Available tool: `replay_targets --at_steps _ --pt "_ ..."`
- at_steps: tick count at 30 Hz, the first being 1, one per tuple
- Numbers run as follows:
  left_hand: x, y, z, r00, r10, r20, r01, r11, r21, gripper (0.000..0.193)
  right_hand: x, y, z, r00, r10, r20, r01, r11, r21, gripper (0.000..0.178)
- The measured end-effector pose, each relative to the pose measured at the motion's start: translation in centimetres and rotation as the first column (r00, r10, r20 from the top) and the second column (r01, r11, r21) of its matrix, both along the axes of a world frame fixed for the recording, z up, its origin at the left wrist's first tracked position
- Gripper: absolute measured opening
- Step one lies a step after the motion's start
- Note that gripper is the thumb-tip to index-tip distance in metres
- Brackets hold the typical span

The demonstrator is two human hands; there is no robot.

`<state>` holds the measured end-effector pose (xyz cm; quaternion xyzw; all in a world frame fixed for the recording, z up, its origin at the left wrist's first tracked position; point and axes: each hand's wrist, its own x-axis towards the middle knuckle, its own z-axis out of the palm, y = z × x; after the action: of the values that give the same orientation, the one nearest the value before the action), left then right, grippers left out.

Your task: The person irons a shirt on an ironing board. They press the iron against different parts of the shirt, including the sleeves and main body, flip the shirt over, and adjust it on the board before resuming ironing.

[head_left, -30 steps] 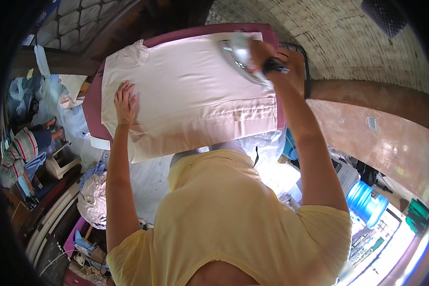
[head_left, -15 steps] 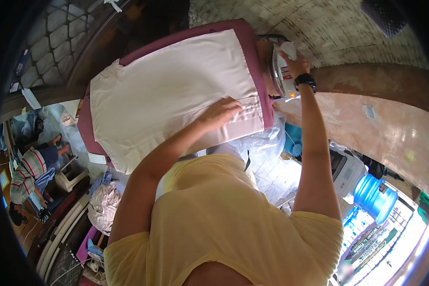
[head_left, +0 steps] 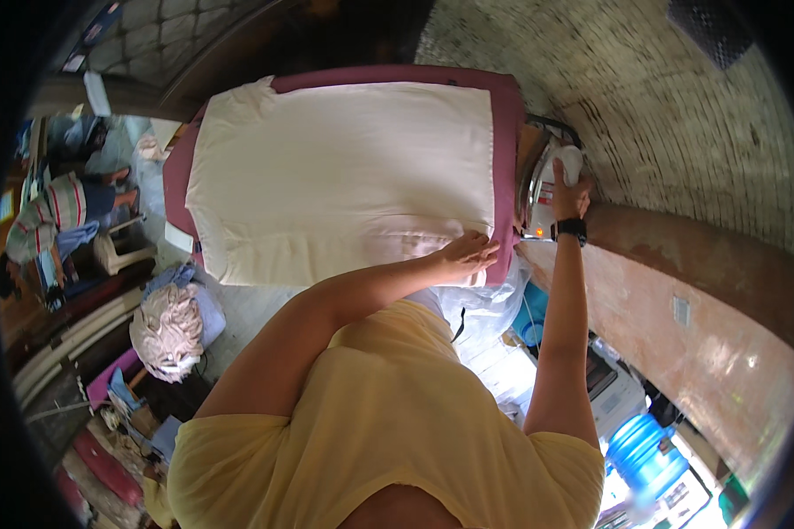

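A cream-coloured cloth garment (head_left: 344,167) lies spread over a maroon padded ironing board (head_left: 505,132). My left hand (head_left: 469,254) rests at the garment's near right corner, its fingers loosely apart over the edge. No object shows in it. Off the board's right end stands a clothes iron (head_left: 544,189) with a lit orange light. Around its handle are the fingers of my right hand (head_left: 573,196), a dark watch on that wrist. The iron's underside is hidden. Shallow creases run across the cloth beside my left hand.
A bundle of crumpled clothes (head_left: 168,326) sits to the left below the board. Another person (head_left: 62,207) in a striped shirt is at the far left, near a beige stool (head_left: 119,251). A rough wall (head_left: 670,150) borders the right side; a blue water jug (head_left: 648,454) stands lower right.
My left hand has slid right, to the garment's near corner, and its fingers have loosened. My right hand still holds the iron beside the board. The whole view has shifted and turned slightly.
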<state>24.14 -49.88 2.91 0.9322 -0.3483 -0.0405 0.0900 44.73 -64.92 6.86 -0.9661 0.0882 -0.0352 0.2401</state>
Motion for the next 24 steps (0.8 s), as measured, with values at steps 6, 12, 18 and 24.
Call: replay_targets --at_steps 6,12,18,24 --pt "-1.9 1.7 -1.0 1.000 0.019 -0.018 -0.024 0.948 -0.316 0.028 -0.6 5.5 2.2 0.756 0.464 0.461 -0.242 0.853 -0.462 0.055" --pt "-4.9 5.8 3.8 0.990 0.062 -0.126 -0.119 0.846 -0.520 0.020 4.2 17.4 -2.4 0.589 0.796 0.137 -0.715 0.593 -0.371 0.047" --pt "-9.0 9.6 3.7 0.948 0.291 -0.128 -0.304 0.708 -0.638 0.015 9.3 19.4 -8.6 0.426 0.893 -0.148 -0.899 0.398 -0.186 0.044" --pt "-15.7 13.4 7.5 0.451 0.709 -0.542 -0.806 0.063 -0.589 0.035 4.4 23.6 1.3 0.319 0.881 -0.350 -0.308 0.445 0.841 0.037"
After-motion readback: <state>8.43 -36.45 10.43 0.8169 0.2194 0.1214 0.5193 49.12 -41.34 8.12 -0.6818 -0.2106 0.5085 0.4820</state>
